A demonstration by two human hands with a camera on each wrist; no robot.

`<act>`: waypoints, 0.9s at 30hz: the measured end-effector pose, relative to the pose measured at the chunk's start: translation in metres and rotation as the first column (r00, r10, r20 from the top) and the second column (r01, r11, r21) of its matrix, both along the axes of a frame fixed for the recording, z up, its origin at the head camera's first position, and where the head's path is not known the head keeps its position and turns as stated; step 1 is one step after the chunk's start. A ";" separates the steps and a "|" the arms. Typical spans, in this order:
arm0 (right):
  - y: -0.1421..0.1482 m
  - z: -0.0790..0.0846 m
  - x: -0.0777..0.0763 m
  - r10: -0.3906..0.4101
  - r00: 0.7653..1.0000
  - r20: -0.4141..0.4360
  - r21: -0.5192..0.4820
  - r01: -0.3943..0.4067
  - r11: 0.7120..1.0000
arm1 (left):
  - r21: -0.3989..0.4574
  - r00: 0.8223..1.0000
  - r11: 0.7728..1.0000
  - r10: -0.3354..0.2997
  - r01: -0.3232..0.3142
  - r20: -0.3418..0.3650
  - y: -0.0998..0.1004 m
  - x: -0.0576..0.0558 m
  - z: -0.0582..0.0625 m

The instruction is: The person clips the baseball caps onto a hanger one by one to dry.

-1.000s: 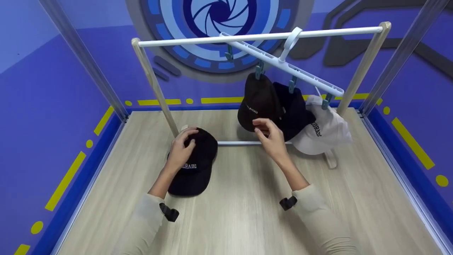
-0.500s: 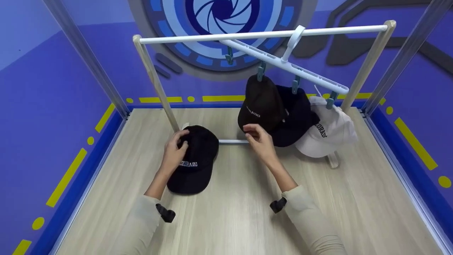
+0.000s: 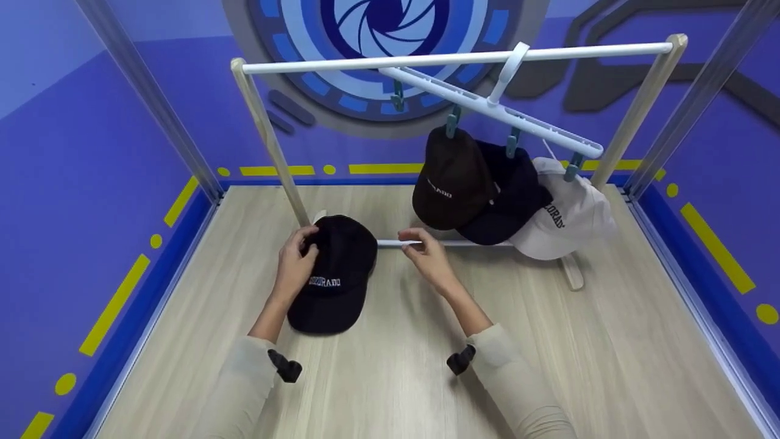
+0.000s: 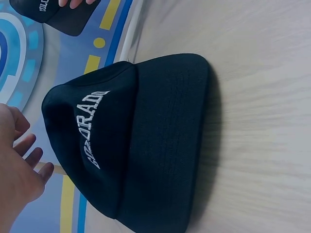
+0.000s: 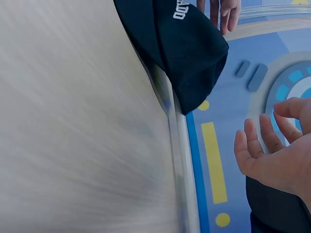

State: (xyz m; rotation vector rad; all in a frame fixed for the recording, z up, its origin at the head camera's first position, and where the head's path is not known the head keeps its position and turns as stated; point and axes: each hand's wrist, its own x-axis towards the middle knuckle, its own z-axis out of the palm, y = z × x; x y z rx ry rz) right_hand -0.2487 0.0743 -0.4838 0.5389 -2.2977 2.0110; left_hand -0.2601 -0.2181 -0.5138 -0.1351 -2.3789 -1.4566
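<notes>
A black cap [image 3: 344,259] with white lettering lies on the tabletop, its brim [image 4: 167,136] towards me. Beside the back of its crown is my left hand [image 3: 294,265], fingers loosely bent, the fingertips overlapping the cap's edge in the head view; the left wrist view shows this hand [image 4: 17,170] just off the crown. My right hand [image 3: 431,261] is raised over the wood to the cap's right, thumb and fingers loosely bent with nothing between them. A brown cap [image 3: 451,183], another black cap [image 3: 509,201] and a white cap [image 3: 563,213] hang by clips from a white hanger [image 3: 487,110].
The hanger hooks over the top bar [image 3: 365,63] of a wooden-sided rack, tilted down to the right. A clip [image 3: 397,97] at its left end has nothing in it. The rack's lower bar [image 3: 472,243] runs behind my hands. Blue patterned walls [image 3: 152,110] enclose the table.
My right hand has moved left, away from the hanging caps and towards the cap on the table. My left hand has drawn slightly left, off the crown. The hanging caps have swung a little.
</notes>
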 end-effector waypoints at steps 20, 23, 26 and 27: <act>-0.023 -0.020 -0.004 0.019 0.986 0.168 -0.013 -0.018 1.000 | 0.018 0.991 0.996 0.085 -0.087 0.100 -0.017 -0.006 -0.011; -0.029 -0.023 -0.006 0.022 0.981 0.194 -0.023 -0.017 1.000 | 0.013 0.987 0.995 0.097 -0.100 0.131 -0.021 -0.007 -0.013; -0.035 -0.024 -0.008 0.028 0.976 0.218 -0.021 -0.023 0.999 | 0.005 0.982 0.994 0.107 -0.109 0.156 -0.024 -0.009 -0.016; -0.037 -0.025 -0.009 0.033 0.972 0.232 -0.024 -0.028 0.999 | 0.003 0.980 0.994 0.109 -0.111 0.164 -0.026 -0.009 -0.017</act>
